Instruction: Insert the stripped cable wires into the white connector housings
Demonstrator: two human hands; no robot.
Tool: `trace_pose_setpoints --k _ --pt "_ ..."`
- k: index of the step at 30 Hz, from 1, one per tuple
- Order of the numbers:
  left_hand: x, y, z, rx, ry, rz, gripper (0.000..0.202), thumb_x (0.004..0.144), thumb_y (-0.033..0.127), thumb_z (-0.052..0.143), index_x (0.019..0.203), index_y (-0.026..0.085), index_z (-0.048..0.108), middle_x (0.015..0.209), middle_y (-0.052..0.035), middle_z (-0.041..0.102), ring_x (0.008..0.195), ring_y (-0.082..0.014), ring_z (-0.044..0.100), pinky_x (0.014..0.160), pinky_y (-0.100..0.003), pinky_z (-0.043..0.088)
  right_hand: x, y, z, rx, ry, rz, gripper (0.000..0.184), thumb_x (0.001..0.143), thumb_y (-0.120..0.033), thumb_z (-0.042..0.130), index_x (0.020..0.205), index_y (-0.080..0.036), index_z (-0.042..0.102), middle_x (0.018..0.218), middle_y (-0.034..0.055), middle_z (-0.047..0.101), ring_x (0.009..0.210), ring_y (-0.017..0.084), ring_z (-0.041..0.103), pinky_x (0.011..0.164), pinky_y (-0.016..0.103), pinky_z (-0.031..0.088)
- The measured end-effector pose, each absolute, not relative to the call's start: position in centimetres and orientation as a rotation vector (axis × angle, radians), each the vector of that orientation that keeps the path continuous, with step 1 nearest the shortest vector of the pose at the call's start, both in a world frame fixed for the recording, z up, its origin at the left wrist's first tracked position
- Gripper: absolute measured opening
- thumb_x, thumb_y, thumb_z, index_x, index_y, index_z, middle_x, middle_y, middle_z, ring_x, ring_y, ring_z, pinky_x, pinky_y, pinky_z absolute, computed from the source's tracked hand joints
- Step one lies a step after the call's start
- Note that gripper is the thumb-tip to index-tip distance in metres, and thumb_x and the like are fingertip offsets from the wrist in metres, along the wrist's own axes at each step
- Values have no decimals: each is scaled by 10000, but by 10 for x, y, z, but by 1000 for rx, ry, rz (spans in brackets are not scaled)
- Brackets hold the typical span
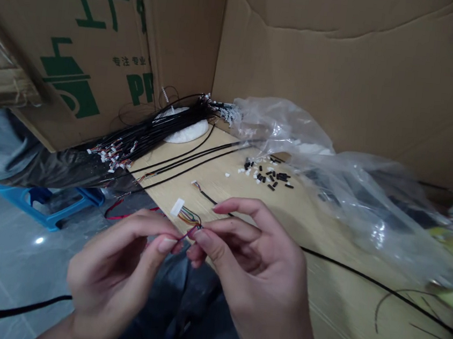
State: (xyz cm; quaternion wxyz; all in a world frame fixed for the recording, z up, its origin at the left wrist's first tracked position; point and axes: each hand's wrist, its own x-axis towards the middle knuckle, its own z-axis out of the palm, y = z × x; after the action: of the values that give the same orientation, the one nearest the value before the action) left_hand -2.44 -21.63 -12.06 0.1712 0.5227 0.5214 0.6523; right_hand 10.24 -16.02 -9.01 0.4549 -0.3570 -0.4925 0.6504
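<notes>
Between thumb and index finger, my left hand [119, 266] pinches a thin purple wire [182, 237]. My right hand [257, 259] grips the bundle of thin coloured wires [191, 218] close to where they gather. Those wires fan out to a white plug connector [177, 207], which points up and left above my fingers. Just beyond my right hand, another black cable end with a small white connector [195, 184] lies on the table. My right fingers hide part of the gathered wires.
A heap of black cables [166, 125] with white connectors lies at the back left on a white bundle. Short black sleeves [272, 177] and white bits are scattered mid-table [341, 311]. Clear plastic bags [368, 206] lie right, cardboard [342, 68] stands behind, and a blue stool [48, 207] is on the floor.
</notes>
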Motion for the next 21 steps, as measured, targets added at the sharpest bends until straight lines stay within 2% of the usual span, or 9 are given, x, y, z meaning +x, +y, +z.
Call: trace_pose_setpoints --k 3,7,11,17,21 --pt "-27 -218 -122 1776 1557 1881 261 859 1 641 915 244 721 809 61 737 790 -109 665 763 -192 518 103 -162 -91 -866 -1265 1501 205 771 -170 755 825 -204 561 598 -43 719 525 72 685 536 91 551" --pt "-30 -218 -121 2031 1547 1874 222 879 24 623 1015 185 693 937 34 732 858 -86 669 800 -165 522 103 -167 -99 -819 -1410 1220 181 773 -131 721 815 -211 564 648 -41 714 543 83 707 536 89 553" --pt "-27 -220 -117 1952 1618 1889 203 842 32 688 955 200 698 883 68 713 815 -44 651 742 -103 517 104 -170 -105 -782 -1548 888 211 776 -76 709 867 -219 584 719 -62 720 642 57 734 642 52 556" --pt "-26 -228 -117 1907 1607 1920 240 809 17 716 952 210 713 880 69 720 812 -54 650 752 -120 530 106 -171 -109 -735 -1674 589 222 811 -42 675 926 -207 581 781 -72 708 697 29 734 706 20 537" --pt "-26 -228 -115 1850 1619 1934 219 822 45 711 948 224 724 874 72 726 823 -55 645 765 -108 530 106 -172 -111 -672 -1741 417 205 836 -34 653 956 -189 594 801 -50 708 697 55 730 694 63 560"
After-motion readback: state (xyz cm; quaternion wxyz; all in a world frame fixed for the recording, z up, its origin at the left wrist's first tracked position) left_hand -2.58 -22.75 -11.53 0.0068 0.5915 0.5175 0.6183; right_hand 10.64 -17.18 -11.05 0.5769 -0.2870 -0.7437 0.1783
